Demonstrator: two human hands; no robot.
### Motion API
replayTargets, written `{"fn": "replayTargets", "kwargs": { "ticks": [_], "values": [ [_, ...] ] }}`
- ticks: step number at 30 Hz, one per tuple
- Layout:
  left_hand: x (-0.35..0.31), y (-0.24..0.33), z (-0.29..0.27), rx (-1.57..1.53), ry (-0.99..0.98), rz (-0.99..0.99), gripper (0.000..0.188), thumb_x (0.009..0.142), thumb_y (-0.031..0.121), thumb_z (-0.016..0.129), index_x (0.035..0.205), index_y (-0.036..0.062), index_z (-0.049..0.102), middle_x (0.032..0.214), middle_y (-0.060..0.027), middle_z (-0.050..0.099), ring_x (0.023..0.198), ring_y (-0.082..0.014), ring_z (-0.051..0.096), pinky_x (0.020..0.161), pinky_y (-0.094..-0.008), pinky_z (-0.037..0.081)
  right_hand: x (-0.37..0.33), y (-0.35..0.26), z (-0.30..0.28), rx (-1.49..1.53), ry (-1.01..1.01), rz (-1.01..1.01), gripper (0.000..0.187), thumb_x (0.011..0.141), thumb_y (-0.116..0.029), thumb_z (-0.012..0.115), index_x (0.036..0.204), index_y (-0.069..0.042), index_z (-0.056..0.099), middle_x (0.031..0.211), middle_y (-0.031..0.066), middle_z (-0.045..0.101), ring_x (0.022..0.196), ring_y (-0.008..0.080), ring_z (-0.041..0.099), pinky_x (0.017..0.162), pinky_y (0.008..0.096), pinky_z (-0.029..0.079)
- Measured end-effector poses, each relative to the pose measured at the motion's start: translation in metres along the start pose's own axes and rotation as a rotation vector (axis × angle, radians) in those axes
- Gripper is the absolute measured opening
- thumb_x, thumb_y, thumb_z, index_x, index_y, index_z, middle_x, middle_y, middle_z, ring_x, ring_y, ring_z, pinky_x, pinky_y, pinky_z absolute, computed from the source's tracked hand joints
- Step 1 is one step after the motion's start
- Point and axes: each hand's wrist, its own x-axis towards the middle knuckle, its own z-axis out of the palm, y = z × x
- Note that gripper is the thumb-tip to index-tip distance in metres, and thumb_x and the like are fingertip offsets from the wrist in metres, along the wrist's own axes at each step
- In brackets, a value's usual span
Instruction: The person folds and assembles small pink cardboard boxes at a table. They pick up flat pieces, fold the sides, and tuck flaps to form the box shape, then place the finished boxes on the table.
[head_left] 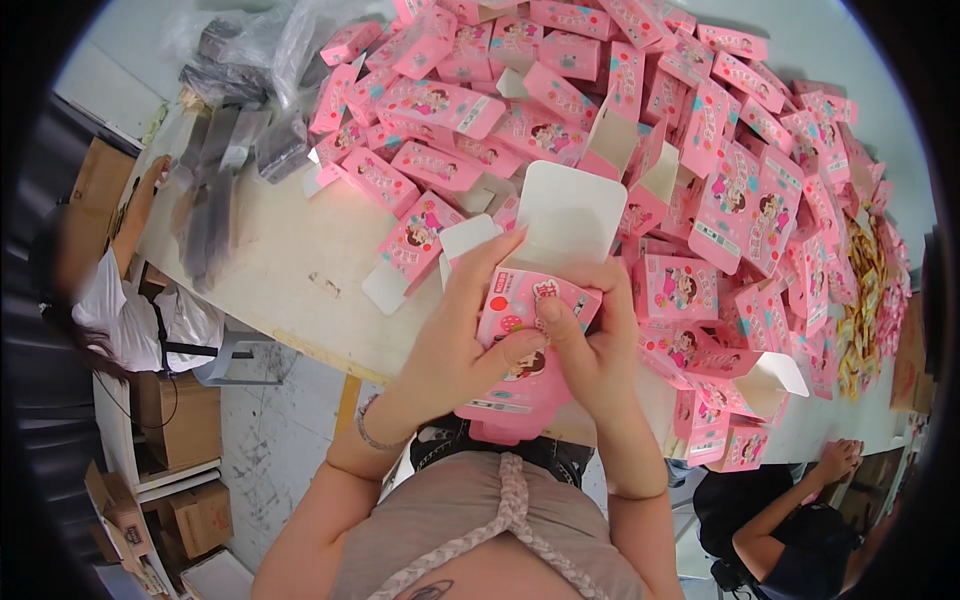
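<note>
Just in front of my body I hold a pink printed carton (520, 385) between both hands. Its white inner flap (570, 212) stands open at the far end, and a pink tab sticks out at the near end. My left hand (450, 345) wraps the carton's left side, thumb lying across the printed front. On the opposite side my right hand (605, 350) grips it, with its thumb also pressed on the front. The carton's back and inside are hidden. Right beyond my hands lies a large heap of similar pink cartons (430, 105), some with white flaps open.
Gold packets (860, 300) lie at the table's right end. Dark grey stacks (210, 190) and clear plastic bags (300, 50) sit at the far left. One person (120, 310) works at left, another (805, 540) at lower right. Brown cardboard boxes (200, 515) fill a shelf at lower left.
</note>
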Motion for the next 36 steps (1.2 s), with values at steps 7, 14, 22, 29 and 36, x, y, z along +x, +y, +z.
{"fn": "replayTargets", "kwargs": {
  "ticks": [7, 14, 22, 29, 36],
  "values": [
    [-0.011, -0.001, -0.004, 0.305, -0.029, 0.048, 0.062, 0.08, 0.02, 0.071, 0.127, 0.0019, 0.035, 0.116, -0.0155, 0.052, 0.102, -0.0259, 0.056, 0.084, -0.0354, 0.046, 0.011, -0.006, 0.017, 0.574, 0.297, 0.162, 0.009, 0.087, -0.008, 0.063, 0.091, -0.002, 0.057, 0.094, 0.0051, 0.057, 0.084, 0.0121, 0.052, 0.074, 0.0238, 0.042],
    [-0.02, -0.008, -0.01, 0.426, 0.043, 0.239, 0.071, 0.078, 0.026, 0.075, 0.13, 0.0016, 0.033, 0.116, -0.0173, 0.051, 0.095, -0.0282, 0.06, 0.08, -0.0351, 0.048, 0.014, -0.017, -0.006, 0.248, -0.034, 0.163, 0.022, 0.078, -0.001, 0.071, 0.1, -0.002, 0.067, 0.096, 0.0053, 0.061, 0.091, 0.0136, 0.059, 0.076, 0.0257, 0.048],
    [-0.028, -0.015, -0.016, 0.269, 0.121, 0.198, 0.058, 0.08, 0.023, 0.072, 0.126, 0.0054, 0.042, 0.12, -0.0166, 0.05, 0.109, -0.0303, 0.054, 0.086, -0.0392, 0.046, 0.001, -0.028, -0.007, -0.174, -0.258, -0.009, 0.042, 0.075, -0.002, 0.072, 0.116, -0.008, 0.063, 0.113, 0.0134, 0.059, 0.09, 0.0226, 0.062, 0.073, 0.0295, 0.051],
    [-0.032, -0.036, -0.039, 0.412, 0.116, 0.27, 0.038, 0.084, 0.017, 0.066, 0.118, 0.0063, 0.052, 0.129, -0.0178, 0.045, 0.115, -0.0307, 0.049, 0.092, -0.0401, 0.043, 0.032, -0.032, -0.007, -0.053, -0.519, 0.233, 0.039, 0.076, -0.002, 0.071, 0.114, -0.005, 0.065, 0.12, 0.0138, 0.059, 0.093, 0.0178, 0.063, 0.07, 0.0263, 0.05],
    [0.004, -0.003, -0.043, -0.024, 0.38, 0.433, 0.051, 0.089, 0.013, 0.059, 0.134, 0.0049, 0.036, 0.142, -0.0174, 0.033, 0.116, -0.022, 0.049, 0.093, -0.0336, 0.045, 0.079, -0.031, 0.022, 0.094, -0.339, 0.129, 0.027, 0.08, -0.012, 0.068, 0.106, -0.006, 0.067, 0.091, 0.0095, 0.066, 0.066, 0.0167, 0.059, 0.057, 0.0277, 0.047]
  ]
}}
